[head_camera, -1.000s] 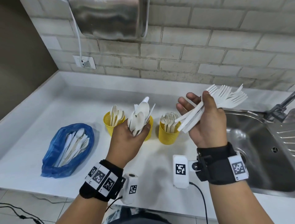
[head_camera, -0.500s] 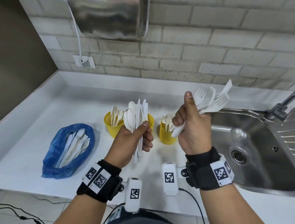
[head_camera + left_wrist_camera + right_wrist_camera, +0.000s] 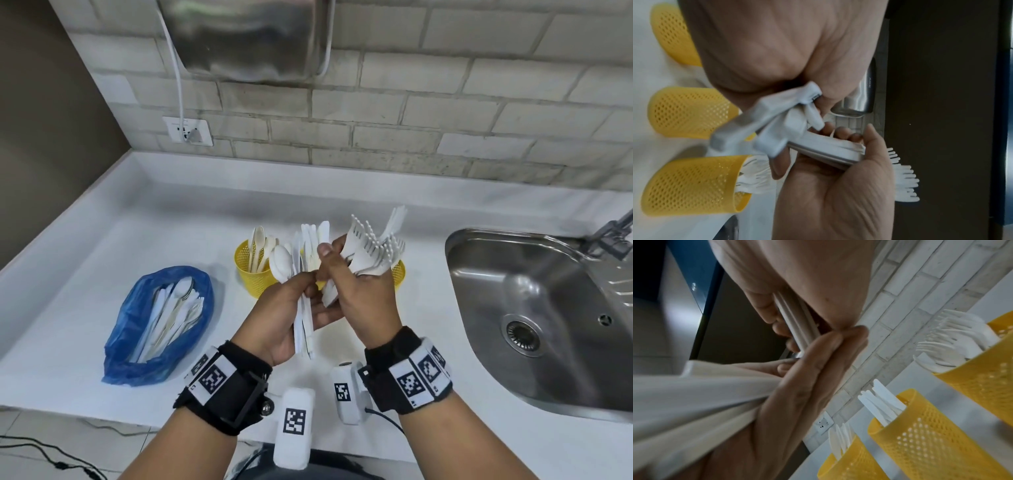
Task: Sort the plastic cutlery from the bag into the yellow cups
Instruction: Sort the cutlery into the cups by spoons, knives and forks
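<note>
My left hand (image 3: 301, 301) grips an upright bundle of white plastic spoons and knives (image 3: 308, 253). My right hand (image 3: 346, 274) grips a bundle of white forks (image 3: 373, 246), tines up, and its thumb lies against the left bundle. Both hands are pressed together above the counter, just in front of three yellow mesh cups. The left cup (image 3: 250, 274) holds spoons. The middle cup (image 3: 931, 434) holds knives and is mostly hidden behind my hands in the head view. The right cup (image 3: 399, 272) holds forks. The blue bag (image 3: 161, 325) lies open at the left with more cutlery inside.
A steel sink (image 3: 534, 315) with a tap (image 3: 613, 233) takes up the counter's right side. A wall socket (image 3: 186, 132) and a steel hand dryer (image 3: 253, 37) are on the brick wall behind. The white counter (image 3: 102, 240) runs left to a corner.
My hands have come together and drawn nearer to me. The right hand has swung its forks from pointing right to upright, and now touches the left bundle.
</note>
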A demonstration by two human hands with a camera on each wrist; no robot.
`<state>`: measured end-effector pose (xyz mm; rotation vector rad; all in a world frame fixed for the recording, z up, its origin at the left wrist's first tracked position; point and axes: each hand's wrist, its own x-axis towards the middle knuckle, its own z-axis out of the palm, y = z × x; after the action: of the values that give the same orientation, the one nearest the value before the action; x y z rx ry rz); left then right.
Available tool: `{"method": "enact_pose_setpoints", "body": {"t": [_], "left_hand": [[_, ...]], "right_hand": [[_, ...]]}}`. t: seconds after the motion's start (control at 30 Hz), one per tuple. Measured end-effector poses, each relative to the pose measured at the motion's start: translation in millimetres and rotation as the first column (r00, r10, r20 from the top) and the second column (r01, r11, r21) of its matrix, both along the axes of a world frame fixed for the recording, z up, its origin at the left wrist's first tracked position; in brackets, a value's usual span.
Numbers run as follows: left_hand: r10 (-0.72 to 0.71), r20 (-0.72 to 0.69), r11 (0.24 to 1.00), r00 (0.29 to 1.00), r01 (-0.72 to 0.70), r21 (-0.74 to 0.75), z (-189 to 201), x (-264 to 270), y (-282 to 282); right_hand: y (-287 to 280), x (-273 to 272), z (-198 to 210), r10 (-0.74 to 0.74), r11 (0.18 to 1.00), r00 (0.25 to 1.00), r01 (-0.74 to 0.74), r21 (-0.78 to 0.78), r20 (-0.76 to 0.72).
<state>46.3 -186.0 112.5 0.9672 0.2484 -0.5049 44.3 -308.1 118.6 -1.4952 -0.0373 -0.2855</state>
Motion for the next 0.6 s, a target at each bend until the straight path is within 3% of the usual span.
{"method": "enact_pose_setpoints", "body": {"t": [0.17,0.33,0.6], "left_hand": [[0.026,0.003,0.996,1.000,-0.027,0.085,-3,7,10],[-0.012,0.036,0.986,0.999,0.005,0.170,-6,9,12],[0.004,0.105,0.931,0.995,-0.042,0.364,-11,12,8]], "right_hand": [[-6,13,-6,-0.047,0.993,0.997,0.039,-0.113,-0.066],[-23,19,-6,-0.015,1.000,0.978,0.017,0.007,-0.207],[-72,41,-16,-0.323,0.945,0.932,0.325,-0.013,-0.166]]}}
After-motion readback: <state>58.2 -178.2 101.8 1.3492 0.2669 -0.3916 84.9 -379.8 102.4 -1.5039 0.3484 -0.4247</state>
